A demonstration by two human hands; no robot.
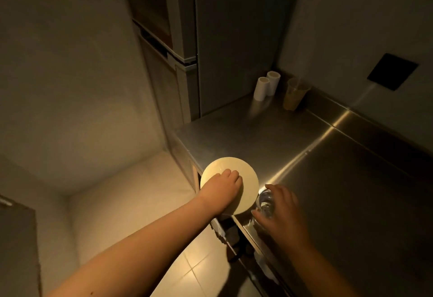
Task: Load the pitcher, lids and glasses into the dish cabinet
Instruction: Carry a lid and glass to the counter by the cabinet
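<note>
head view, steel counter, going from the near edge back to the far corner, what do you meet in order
Right hand on the clear glass → left hand on the round pale lid → bare steel counter → plastic cup with tan liquid → two white paper rolls.

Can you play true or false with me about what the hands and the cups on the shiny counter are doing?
1. The left hand rests on a round pale flat lid. True.
2. The right hand is curled around a clear glass at the near edge of the shiny steel counter. True.
3. The two white cylinder rolls lie flat in the middle of the counter. False: they stand upright in the far corner.
4. The clear plastic cup is to the right of the white rolls. True.
5. The round lid sits in the far corner by the wall. False: it is at the counter's near left edge, under the left hand.
</note>
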